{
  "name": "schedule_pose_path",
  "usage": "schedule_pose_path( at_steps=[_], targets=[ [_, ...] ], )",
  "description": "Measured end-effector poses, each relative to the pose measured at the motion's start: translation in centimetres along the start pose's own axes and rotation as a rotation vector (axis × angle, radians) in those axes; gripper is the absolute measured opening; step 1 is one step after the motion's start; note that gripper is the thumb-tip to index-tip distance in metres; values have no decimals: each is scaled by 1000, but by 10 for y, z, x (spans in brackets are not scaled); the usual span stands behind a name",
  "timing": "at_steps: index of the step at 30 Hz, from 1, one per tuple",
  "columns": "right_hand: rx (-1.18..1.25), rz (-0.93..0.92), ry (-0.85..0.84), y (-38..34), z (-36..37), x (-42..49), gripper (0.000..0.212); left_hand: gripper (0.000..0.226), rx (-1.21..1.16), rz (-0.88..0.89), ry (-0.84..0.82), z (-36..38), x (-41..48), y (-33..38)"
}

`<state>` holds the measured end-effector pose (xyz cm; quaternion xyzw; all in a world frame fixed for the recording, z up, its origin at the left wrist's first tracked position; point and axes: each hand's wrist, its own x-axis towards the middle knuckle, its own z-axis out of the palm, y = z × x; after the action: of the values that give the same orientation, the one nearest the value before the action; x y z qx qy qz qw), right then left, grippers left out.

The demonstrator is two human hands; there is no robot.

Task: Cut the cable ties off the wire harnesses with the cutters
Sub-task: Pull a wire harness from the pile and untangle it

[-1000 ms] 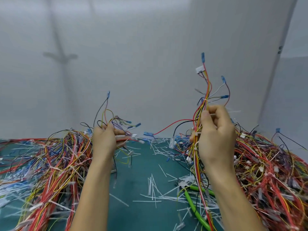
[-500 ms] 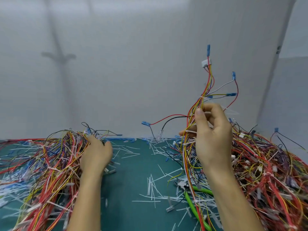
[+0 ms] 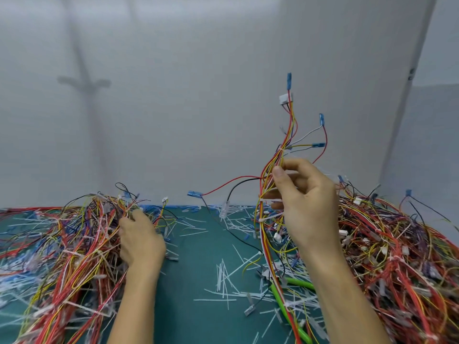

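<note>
The left hand's (image 3: pixel 141 240) fingers are sunk in the left pile (image 3: pixel 62 256) of wires, so whether they grip anything cannot be told. The cutters (image 3: pixel 285 309) show only green handles; wires and the right forearm cover the rest. The left pile and the right pile (image 3: pixel 397 256) run off the frame's edges. Ties on the harness (image 3: pixel 288 135) pinched by the right hand (image 3: pixel 308 207) are blurred.

Soft even light, faint shadow on wall (image 3: pixel 84 81), wide-angle bowing and blur at edges
</note>
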<state>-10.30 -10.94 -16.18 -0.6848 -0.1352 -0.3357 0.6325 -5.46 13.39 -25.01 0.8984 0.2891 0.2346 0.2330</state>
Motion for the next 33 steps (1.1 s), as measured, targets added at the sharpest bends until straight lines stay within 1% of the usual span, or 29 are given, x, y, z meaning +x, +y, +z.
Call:
schedule_pose_path(
  at_steps=[2,5,7,9,10,11,12,13,14,15,16,17,18,20,22,25,28,30,33],
  targets=[
    [-12,-8,-9,0,1,0,15,53,-26,-22,-53,-4,-1,4],
    [-14,-15,-31,0,4,-1,15,46,-186,-36,-44,-12,3,13],
    [-10,-12,-60,0,5,-2,15,37,-328,32,63,-22,2,25],
    [-18,-6,-83,1,6,-2,13,23,-496,142,213,-36,-2,40],
    [-25,-3,-93,1,7,-2,12,17,-586,186,230,-43,-6,49],
    [-29,2,-102,1,8,-3,12,22,-699,218,166,-50,-10,57],
    [-29,6,-112,2,9,-3,14,34,-828,242,16,-58,-15,64],
    [-32,6,-123,2,9,-3,16,44,-923,263,-193,-65,-20,71],
    [-46,0,-137,3,10,-3,21,50,-939,297,-382,-71,-25,76],
    [-65,-5,-157,3,10,-3,25,53,-897,355,-515,-73,-29,80],
    [-78,-5,-186,4,10,-3,29,53,-831,417,-581,-73,-33,82],
    [-86,1,-222,5,10,-4,31,54,-774,477,-588,-71,-36,84],
    [-100,5,-262,6,11,-5,33,55,-733,527,-554,-70,-39,87],
    [-160,-7,-343,6,13,-6,36,50,-731,574,-476,-68,-44,90],
    [-232,-28,-405,6,15,-7,42,36,-809,572,-449,-69,-45,91],
    [-329,-89,-457,6,15,-6,52,23,-925,519,-523,-69,-43,90],
    [-382,-131,-461,6,15,-6,44,13,-976,465,-542,-65,-42,88],
    [-371,-84,-449,6,16,-6,40,10,-1019,421,-545,-62,-43,88],
    [-302,30,-377,8,16,-4,29,12,-1105,337,-575,-57,-42,89]
  ],
)
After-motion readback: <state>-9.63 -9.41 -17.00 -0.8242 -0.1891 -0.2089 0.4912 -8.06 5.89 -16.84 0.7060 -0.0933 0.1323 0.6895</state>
